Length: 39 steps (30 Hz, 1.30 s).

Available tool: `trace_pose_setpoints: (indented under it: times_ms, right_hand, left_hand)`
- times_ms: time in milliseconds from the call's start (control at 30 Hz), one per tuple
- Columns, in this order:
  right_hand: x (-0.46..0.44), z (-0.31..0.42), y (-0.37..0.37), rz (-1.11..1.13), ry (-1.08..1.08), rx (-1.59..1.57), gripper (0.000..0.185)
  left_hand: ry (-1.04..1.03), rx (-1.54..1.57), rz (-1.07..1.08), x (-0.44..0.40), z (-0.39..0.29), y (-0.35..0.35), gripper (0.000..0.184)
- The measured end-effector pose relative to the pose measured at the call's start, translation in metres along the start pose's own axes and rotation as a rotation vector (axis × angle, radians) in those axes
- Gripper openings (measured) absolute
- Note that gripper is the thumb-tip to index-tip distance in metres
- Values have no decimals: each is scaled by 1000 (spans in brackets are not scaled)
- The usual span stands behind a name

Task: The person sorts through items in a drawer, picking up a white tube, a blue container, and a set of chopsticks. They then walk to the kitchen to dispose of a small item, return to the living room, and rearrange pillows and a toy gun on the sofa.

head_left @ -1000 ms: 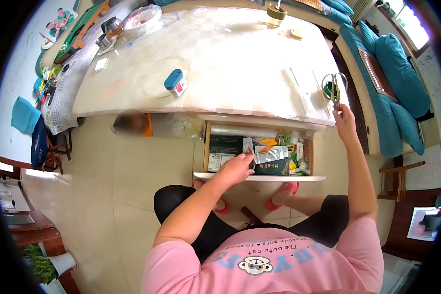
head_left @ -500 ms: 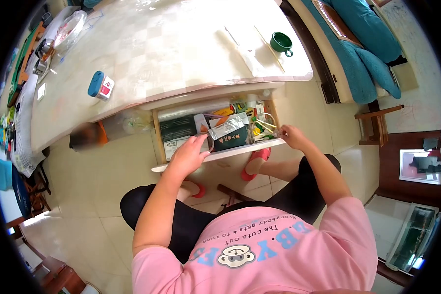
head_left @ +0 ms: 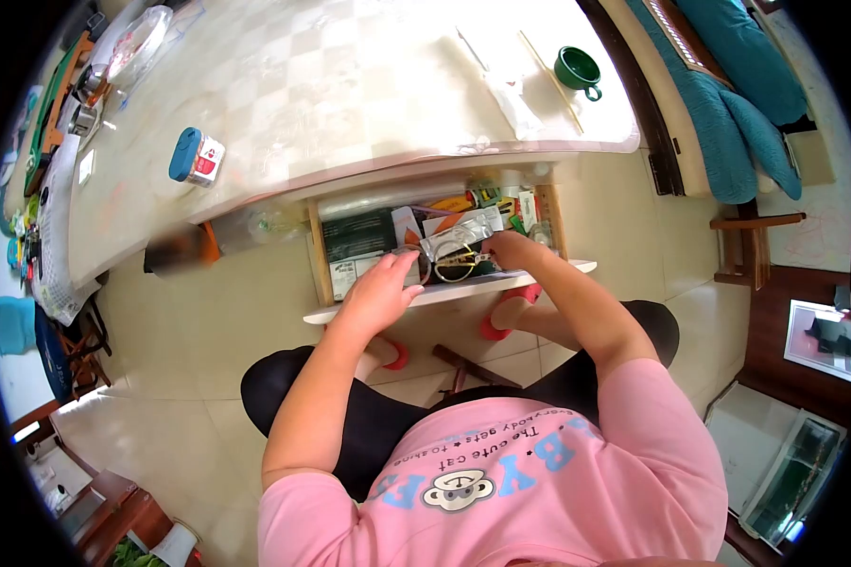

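My left hand (head_left: 380,295) is over the front left of the open drawer (head_left: 322,312), thumb and fingers apart. Just beyond its fingertips, a clear round roll (head_left: 423,268) rests among the drawer's contents. My right hand (head_left: 512,251) has closed around scissors (head_left: 456,266), and their looped handles point left over the drawer's middle. Under and around the scissors are a silver packet (head_left: 461,236), a dark green box (head_left: 361,236) and a white box (head_left: 344,278). The scissors' blades are mostly hidden by my right hand.
On the table (head_left: 284,104) stand a blue-lidded container (head_left: 197,157) at the left and a green cup (head_left: 577,71) at the right. A thin stick (head_left: 550,81) and a white strip (head_left: 512,106) lie beside the cup. My knees are below the drawer front.
From above the table's right edge, the scissors have come down in my right hand and moved left over the drawer. My left hand stays by the roll, its fingers now apart. The view has shifted.
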State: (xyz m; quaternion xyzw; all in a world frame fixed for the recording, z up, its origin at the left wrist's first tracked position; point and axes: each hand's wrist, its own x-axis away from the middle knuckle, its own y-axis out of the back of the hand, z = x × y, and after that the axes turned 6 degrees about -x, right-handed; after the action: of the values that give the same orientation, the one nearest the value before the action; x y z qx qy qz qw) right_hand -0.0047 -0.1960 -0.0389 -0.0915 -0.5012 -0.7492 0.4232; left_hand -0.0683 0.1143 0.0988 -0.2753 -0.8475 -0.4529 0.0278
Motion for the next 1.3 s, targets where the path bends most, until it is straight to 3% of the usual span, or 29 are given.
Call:
trace_pose_setpoints:
  times_ms: [233, 500, 600, 633, 700, 833, 900, 967, 1033, 1100, 1167, 1233, 1300]
  right_hand:
    - [-11, -2, 3, 143, -164, 93, 25]
    - [-5, -15, -2, 5, -86, -67, 25]
    - [-15, -27, -3, -59, -56, -291, 22]
    - [-15, -25, 1, -61, -37, -283, 22]
    - [-16, -15, 3, -134, -5, 56, 21]
    - [-12, 6, 2, -262, -151, 20, 24]
    - [-10, 9, -8, -373, -59, -20, 19]
    - [0, 26, -3, -540, -38, -55, 18]
    - [6, 62, 13, -555, 66, 3, 17]
    - [14, 115, 43, -242, 204, -280, 19]
    - [26, 189, 94, -296, 358, -224, 17]
    - [18, 241, 136, -522, 535, -210, 20]
    - [6, 301, 181, -683, 591, -97, 29]
  left_hand:
    - [12, -12, -10, 4, 2, 6, 53]
    - [34, 12, -13, 9, 8, 9, 53]
    - [50, 8, -2, 10, 6, 8, 54]
    - [52, 2, 1, 10, 7, 9, 54]
    - [37, 6, -16, 10, 11, 7, 54]
    - [51, 3, -33, 12, 13, 9, 53]
    - [59, 10, -36, 15, 12, 12, 53]
    - [50, -10, -5, 19, 11, 15, 52]
    - [42, -16, -34, 23, 13, 15, 52]
    - [59, -30, -12, 27, 11, 19, 52]
    - [69, -41, -54, 27, 9, 19, 51]
    - [111, -75, 36, 30, 2, 25, 52]
    - [4, -46, -129, 32, 8, 14, 49]
